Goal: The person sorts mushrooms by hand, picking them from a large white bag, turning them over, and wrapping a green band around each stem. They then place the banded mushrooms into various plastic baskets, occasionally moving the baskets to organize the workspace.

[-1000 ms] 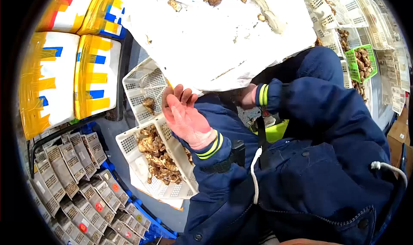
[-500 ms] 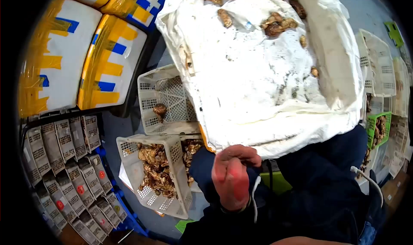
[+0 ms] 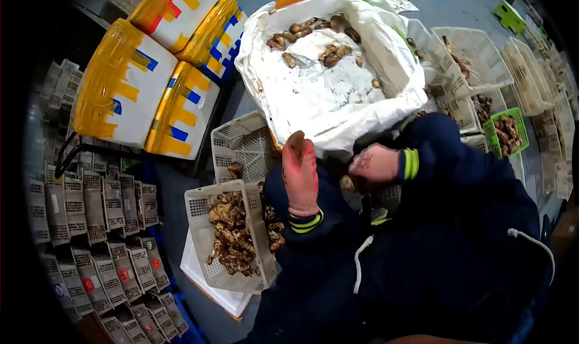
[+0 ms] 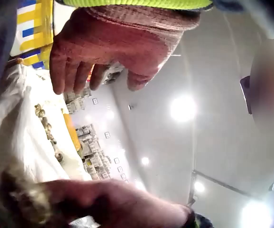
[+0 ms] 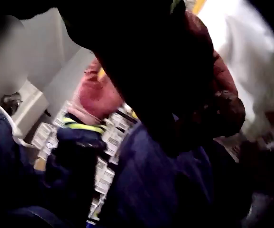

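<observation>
My left hand (image 3: 300, 178), in a pinkish-red glove, is raised over my lap near the front edge of a white-lined box (image 3: 338, 133). Its fingers are straight and hold nothing; in the left wrist view the left hand (image 4: 113, 47) has its fingers extended and thumb apart. My right hand (image 3: 377, 164), also gloved, grips a brown mushroom (image 3: 347, 184) above my lap. The mushroom (image 4: 25, 197) is blurred in the left wrist view. Inside the lined box lie several brown mushrooms (image 3: 332, 55), mostly toward the far side.
Left of my legs stands a white basket (image 3: 198, 214) heaped with mushrooms, and behind it another basket (image 3: 226, 136) with few. Taped foam boxes (image 3: 196, 105) are stacked at the left. More baskets (image 3: 491, 57) and a green basket (image 3: 523, 119) of mushrooms stand at the right.
My right hand, first low by the box edge and then out of sight, is now up with a mushroom. The left hand has shifted in front of the box, fingers straighter. The head view has swung.
</observation>
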